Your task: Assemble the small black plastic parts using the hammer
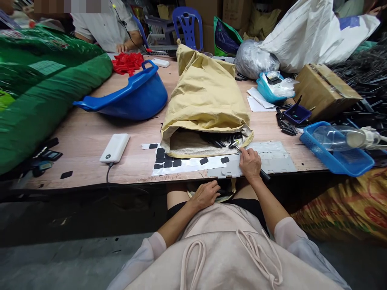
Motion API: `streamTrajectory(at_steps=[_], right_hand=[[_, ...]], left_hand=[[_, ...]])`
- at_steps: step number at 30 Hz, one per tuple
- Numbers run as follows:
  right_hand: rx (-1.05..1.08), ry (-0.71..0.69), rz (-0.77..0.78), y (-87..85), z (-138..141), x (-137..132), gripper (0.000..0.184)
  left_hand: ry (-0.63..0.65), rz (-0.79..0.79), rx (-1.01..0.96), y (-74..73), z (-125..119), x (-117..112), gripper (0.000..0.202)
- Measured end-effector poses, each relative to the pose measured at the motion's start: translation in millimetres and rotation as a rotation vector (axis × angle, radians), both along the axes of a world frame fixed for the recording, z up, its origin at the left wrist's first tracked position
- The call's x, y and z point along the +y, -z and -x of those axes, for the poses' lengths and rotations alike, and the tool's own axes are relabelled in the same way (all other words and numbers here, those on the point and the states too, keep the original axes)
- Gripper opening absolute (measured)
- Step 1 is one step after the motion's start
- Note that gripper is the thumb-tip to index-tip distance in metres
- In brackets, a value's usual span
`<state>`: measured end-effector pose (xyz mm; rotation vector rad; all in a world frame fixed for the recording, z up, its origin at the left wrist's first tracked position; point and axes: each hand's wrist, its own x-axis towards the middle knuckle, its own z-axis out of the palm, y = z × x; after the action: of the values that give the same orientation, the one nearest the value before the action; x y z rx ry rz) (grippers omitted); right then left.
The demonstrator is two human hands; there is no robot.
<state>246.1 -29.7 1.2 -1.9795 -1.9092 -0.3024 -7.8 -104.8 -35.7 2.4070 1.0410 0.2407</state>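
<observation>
My right hand (250, 164) is closed around a tool with a thin silver shaft and a black handle (265, 175). The tool's metal end reaches into the mouth of a yellow woven sack (208, 94) that lies on the table. Black slender plastic pieces (214, 141) show inside that opening. Lower down, at the table's edge over my lap, my left hand (207, 193) has its fingers curled beside a dark opening of a pale-edged bag (225, 197). What those fingers hold, if anything, is hidden. Below the sack lies a white strip (190, 164) with black rounded-square pads (167, 161).
A blue basin (130, 96) and a white power bank (115, 148) sit to the left, near a large green sack (51, 92). To the right are a blue basket (338, 161) holding a clear bottle, and a cardboard box (326, 90). A co-worker's hand (123, 47) rests across the table.
</observation>
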Motion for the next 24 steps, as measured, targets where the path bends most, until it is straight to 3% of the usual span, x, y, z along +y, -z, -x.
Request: streamTrajectory(at_steps=[3,7,9,12,14,17,20,24], right_hand=[[0.001,0.003,0.001,-0.6,1,0,0.033],[0.009,-0.003,0.004,-1.0,1,0,0.033],[0.020,0.002,0.012,-0.7,1,0,0.033],[0.031,0.003,0.020,0.2,1,0,0.034],[0.029,-0.003,0.012,0.9,2,0,0.034],[0.024,-0.003,-0.002,1.5,2,1,0.033],[0.021,-0.001,0.003,1.3,2,0,0.033],[0.012,0.000,0.004,0.6,3,0,0.033]], left_hand=[[-0.043,0.036,0.114,6.1,-3,-1,0.017],[0.078,-0.018,-0.074,-17.7,-5,12,0.020],[0.025,-0.103,-0.178,-36.2,-6,33,0.026],[-0.185,-0.249,-0.212,-59.6,-5,84,0.026],[-0.268,-0.295,-0.177,-69.0,-5,121,0.028],[-0.254,-0.319,-0.104,-74.0,-8,163,0.035],[-0.207,-0.303,-0.026,-73.6,-15,181,0.035],[-0.216,-0.317,0.009,-77.2,-18,179,0.024]])
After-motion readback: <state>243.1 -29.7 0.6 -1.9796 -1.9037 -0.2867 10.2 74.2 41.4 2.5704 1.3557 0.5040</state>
